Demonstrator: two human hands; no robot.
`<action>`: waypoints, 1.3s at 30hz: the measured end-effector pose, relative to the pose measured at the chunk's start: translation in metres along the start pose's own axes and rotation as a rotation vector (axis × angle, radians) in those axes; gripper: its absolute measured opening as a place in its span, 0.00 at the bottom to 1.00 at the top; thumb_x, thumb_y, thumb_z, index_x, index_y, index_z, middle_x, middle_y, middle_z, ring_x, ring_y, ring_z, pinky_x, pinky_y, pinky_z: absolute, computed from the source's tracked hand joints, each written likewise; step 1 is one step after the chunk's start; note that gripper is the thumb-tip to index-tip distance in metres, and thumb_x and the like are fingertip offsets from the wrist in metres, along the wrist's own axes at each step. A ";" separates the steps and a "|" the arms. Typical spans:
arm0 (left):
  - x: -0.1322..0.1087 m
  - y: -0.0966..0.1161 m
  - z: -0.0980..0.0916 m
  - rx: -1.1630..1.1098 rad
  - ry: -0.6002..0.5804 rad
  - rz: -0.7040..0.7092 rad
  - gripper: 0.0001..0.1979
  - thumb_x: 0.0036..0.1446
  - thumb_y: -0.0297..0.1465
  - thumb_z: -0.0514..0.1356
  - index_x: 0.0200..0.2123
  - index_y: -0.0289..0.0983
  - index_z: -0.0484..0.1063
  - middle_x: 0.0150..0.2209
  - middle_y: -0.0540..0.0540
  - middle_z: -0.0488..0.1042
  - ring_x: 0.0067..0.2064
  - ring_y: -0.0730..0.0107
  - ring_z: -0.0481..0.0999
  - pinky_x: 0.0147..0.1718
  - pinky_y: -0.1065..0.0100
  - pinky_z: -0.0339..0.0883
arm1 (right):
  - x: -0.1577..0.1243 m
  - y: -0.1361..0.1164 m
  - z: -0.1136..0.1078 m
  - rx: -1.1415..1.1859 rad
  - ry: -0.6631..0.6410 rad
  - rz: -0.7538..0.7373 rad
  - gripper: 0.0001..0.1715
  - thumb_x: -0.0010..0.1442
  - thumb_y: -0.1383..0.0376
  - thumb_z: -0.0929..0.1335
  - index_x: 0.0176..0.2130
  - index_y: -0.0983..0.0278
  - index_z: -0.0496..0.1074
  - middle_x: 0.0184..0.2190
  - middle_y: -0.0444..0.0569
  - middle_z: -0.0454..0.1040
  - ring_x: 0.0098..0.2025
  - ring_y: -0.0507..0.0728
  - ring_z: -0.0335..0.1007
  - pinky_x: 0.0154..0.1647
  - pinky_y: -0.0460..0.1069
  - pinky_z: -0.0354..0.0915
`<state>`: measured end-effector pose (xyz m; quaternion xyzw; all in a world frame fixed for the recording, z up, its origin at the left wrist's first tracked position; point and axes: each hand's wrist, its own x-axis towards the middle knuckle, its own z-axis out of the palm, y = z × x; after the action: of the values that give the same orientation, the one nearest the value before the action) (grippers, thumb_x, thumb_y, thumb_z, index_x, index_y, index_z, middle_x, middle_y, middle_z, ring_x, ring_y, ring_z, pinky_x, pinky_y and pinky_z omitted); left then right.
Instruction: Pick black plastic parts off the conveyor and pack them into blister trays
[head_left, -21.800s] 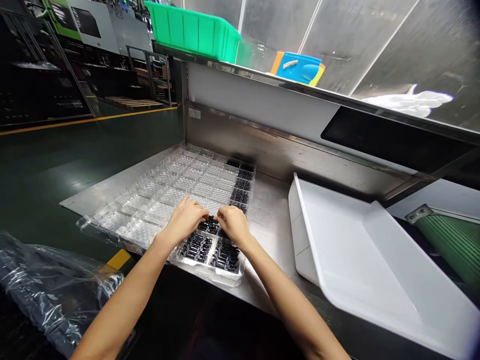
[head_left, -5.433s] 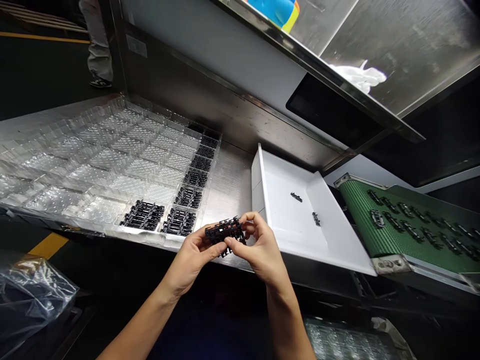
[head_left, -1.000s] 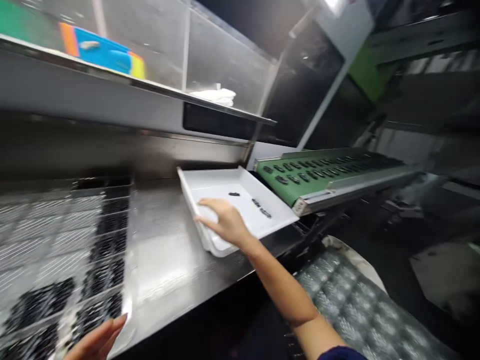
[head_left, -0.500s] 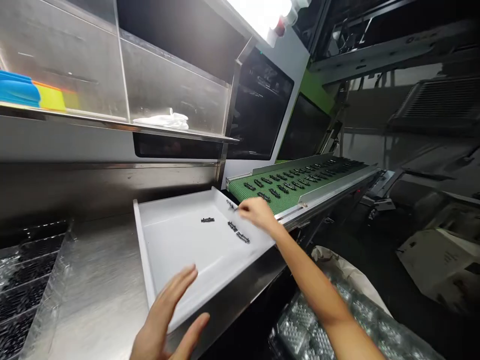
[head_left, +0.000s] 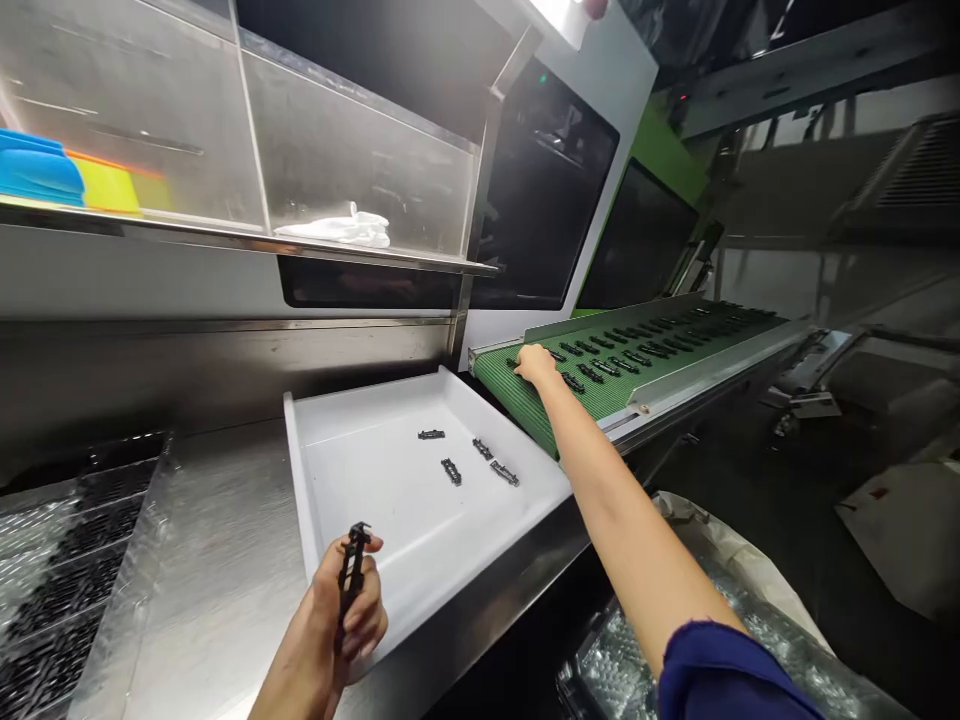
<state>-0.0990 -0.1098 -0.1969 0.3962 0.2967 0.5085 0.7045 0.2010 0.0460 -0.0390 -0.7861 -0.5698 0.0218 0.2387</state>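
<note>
Upright between the fingers of my left hand (head_left: 346,610) is a black plastic part (head_left: 352,570), above the near left corner of the white tray (head_left: 360,480). Several more black parts (head_left: 451,471) lie spread on the tray's floor. My right hand (head_left: 535,364) reaches onto the near end of the green conveyor belt (head_left: 517,395), its fingers curled down at a black part (head_left: 512,363) that shows only in part. Whether the fingers grip it cannot be made out. Rows of black parts (head_left: 590,373) lie along the belt.
The tray rests on a steel table (head_left: 210,540). At the left are clear trays (head_left: 67,580) filled with black parts. White gloves (head_left: 337,228) lie on a shelf (head_left: 225,245) above. A bag of clear plastic trays (head_left: 630,640) stands below at the right.
My left hand was open and now holds a black part. My right hand has moved from the tray's right edge to the belt. Another part lies in the middle of the tray; the view has shifted.
</note>
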 end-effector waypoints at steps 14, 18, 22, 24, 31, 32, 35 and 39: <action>0.002 -0.016 0.030 -0.134 0.086 0.044 0.18 0.56 0.46 0.63 0.44 0.40 0.75 0.48 0.44 0.78 0.51 0.60 0.75 0.50 0.64 0.70 | -0.243 -0.016 0.101 0.912 -0.135 -0.575 0.14 0.67 0.61 0.65 0.49 0.57 0.76 0.41 0.49 0.77 0.45 0.57 0.74 0.48 0.52 0.70; -0.001 -0.008 0.027 0.022 -0.003 -0.091 0.20 0.52 0.46 0.66 0.44 0.40 0.76 0.47 0.44 0.79 0.48 0.58 0.78 0.44 0.66 0.73 | -0.238 -0.001 0.084 0.537 -0.027 -0.791 0.20 0.57 0.56 0.73 0.50 0.56 0.75 0.54 0.54 0.69 0.58 0.63 0.64 0.59 0.57 0.64; -0.004 -0.002 0.030 0.087 -0.122 -0.174 0.19 0.52 0.45 0.66 0.44 0.40 0.78 0.44 0.43 0.80 0.45 0.58 0.79 0.40 0.67 0.73 | -0.231 0.013 0.069 0.494 -0.079 -0.927 0.20 0.54 0.61 0.76 0.45 0.59 0.73 0.59 0.52 0.68 0.62 0.61 0.61 0.63 0.56 0.59; -0.005 -0.001 0.033 0.054 -0.142 -0.195 0.20 0.52 0.47 0.66 0.43 0.40 0.79 0.44 0.42 0.80 0.47 0.56 0.78 0.41 0.66 0.73 | -0.231 0.016 0.067 0.603 -0.083 -0.917 0.26 0.53 0.61 0.76 0.50 0.59 0.70 0.57 0.52 0.70 0.61 0.60 0.63 0.63 0.55 0.60; -0.007 0.002 0.040 -0.024 -0.188 -0.220 0.20 0.49 0.47 0.68 0.40 0.39 0.80 0.38 0.43 0.80 0.40 0.62 0.79 0.38 0.69 0.72 | -0.233 0.015 0.074 0.622 -0.004 -0.942 0.45 0.49 0.56 0.78 0.61 0.58 0.62 0.57 0.53 0.71 0.60 0.60 0.64 0.63 0.54 0.58; -0.007 0.002 0.039 -0.010 -0.184 -0.226 0.21 0.48 0.47 0.68 0.39 0.38 0.81 0.37 0.43 0.80 0.39 0.63 0.79 0.36 0.70 0.72 | -0.233 0.015 0.075 0.606 -0.007 -0.943 0.46 0.48 0.55 0.78 0.61 0.58 0.61 0.57 0.52 0.71 0.61 0.60 0.64 0.63 0.54 0.58; -0.006 0.001 0.030 0.033 -0.181 -0.256 0.19 0.47 0.45 0.69 0.38 0.39 0.80 0.36 0.43 0.80 0.39 0.63 0.78 0.34 0.72 0.72 | -0.236 0.013 0.077 0.542 -0.064 -0.955 0.46 0.48 0.54 0.78 0.61 0.60 0.62 0.59 0.53 0.69 0.64 0.60 0.59 0.65 0.55 0.55; -0.005 -0.002 0.021 0.014 -0.146 -0.281 0.17 0.44 0.41 0.73 0.37 0.40 0.80 0.35 0.45 0.80 0.38 0.63 0.78 0.35 0.70 0.72 | -0.226 0.009 0.078 0.579 -0.234 -1.023 0.42 0.52 0.56 0.76 0.61 0.63 0.65 0.62 0.54 0.64 0.67 0.59 0.52 0.68 0.53 0.51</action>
<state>-0.0823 -0.1200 -0.1879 0.3915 0.3007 0.3729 0.7856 0.1059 -0.1335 -0.1653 -0.3074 -0.8692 0.1450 0.3591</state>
